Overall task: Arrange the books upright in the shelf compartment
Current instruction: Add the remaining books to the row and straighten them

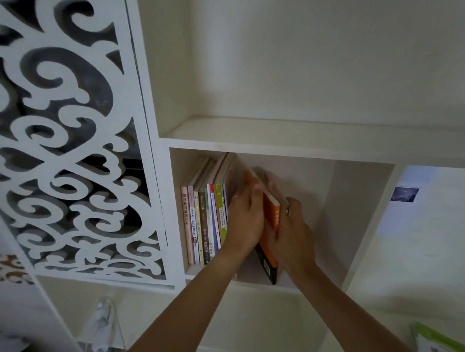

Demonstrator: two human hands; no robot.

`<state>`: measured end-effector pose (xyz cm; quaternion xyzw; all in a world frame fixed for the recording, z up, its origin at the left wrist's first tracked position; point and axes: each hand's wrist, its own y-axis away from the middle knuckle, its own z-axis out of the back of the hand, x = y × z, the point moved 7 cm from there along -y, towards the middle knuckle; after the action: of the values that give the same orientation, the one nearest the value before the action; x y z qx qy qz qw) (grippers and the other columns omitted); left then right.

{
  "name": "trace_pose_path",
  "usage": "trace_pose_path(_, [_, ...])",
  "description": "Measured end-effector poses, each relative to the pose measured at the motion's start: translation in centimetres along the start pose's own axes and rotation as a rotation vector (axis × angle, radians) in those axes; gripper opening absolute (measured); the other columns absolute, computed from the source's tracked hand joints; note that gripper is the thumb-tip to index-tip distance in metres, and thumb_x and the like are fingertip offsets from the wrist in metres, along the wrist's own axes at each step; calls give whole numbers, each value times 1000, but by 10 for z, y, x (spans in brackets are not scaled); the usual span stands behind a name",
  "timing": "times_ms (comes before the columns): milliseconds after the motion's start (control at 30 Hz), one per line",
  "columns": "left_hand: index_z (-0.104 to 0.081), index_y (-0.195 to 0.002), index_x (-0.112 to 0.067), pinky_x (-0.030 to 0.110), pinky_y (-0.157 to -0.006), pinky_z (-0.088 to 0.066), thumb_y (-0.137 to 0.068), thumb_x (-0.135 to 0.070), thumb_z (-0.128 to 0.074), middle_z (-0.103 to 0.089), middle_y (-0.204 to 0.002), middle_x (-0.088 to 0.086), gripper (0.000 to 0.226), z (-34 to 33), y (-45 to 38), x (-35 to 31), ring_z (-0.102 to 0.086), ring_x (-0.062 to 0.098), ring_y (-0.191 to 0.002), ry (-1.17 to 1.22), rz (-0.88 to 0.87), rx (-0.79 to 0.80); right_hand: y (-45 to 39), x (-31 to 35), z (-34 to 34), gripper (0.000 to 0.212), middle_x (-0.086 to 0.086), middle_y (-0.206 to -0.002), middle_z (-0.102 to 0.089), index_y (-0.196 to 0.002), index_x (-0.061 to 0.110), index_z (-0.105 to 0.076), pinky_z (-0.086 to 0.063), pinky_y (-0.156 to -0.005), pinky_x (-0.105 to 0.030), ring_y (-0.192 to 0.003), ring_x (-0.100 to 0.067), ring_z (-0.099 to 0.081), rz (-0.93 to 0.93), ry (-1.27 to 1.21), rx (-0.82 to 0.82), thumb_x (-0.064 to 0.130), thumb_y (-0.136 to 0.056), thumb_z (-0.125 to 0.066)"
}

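A row of several books (205,225) stands upright against the left wall of the white shelf compartment (363,222). To their right an orange book (273,211) and a black-spined book (268,265) stand together, leaning slightly. My left hand (246,223) presses flat against their left side, with its fingers reaching over the top edge. My right hand (291,234) holds them from the right, its thumb on the orange spine. The upper part of the books is blurred.
The compartment's right half (317,214) holds nothing. An empty shelf (277,130) lies above. A white carved lattice panel (63,147) stands to the left. A green-and-white book (439,340) shows at the lower right corner, and white cables (104,325) hang lower left.
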<state>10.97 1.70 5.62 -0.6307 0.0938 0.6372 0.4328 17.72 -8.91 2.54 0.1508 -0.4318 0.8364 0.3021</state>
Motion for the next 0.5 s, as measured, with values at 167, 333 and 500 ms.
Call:
trace_pose_path(167, [-49,-145,-14,23,-110,-43,-102,-29,-40,-49,-148,6,46,15,21,-14,-52,14,-128,-469,-349,-121,-1,10,-27,64,-4,-121,-57,-149,32,-36,-57,-50,-36,-61,-22,-65,25,192,-28,37,-94,-67])
trace_pose_path(333, [-44,-146,5,41,-122,-30,-91,4,-55,-42,-153,19,56,20,26,-8,-29,27,-150,-631,-658,-120,-10,33,-45,47,-1,-117,-62,-133,16,-54,-28,-55,-5,-66,-13,-65,-61,121,-16,45,-97,-48])
trace_pose_path(500, [-61,-136,-8,60,-121,-21,-95,-15,-49,-44,-156,14,43,32,29,-1,-28,30,-152,-974,-769,-246,-6,35,-42,91,-4,-138,-53,-161,32,1,-47,-68,-28,-89,-25,-71,100,14,143,47,-95,-60])
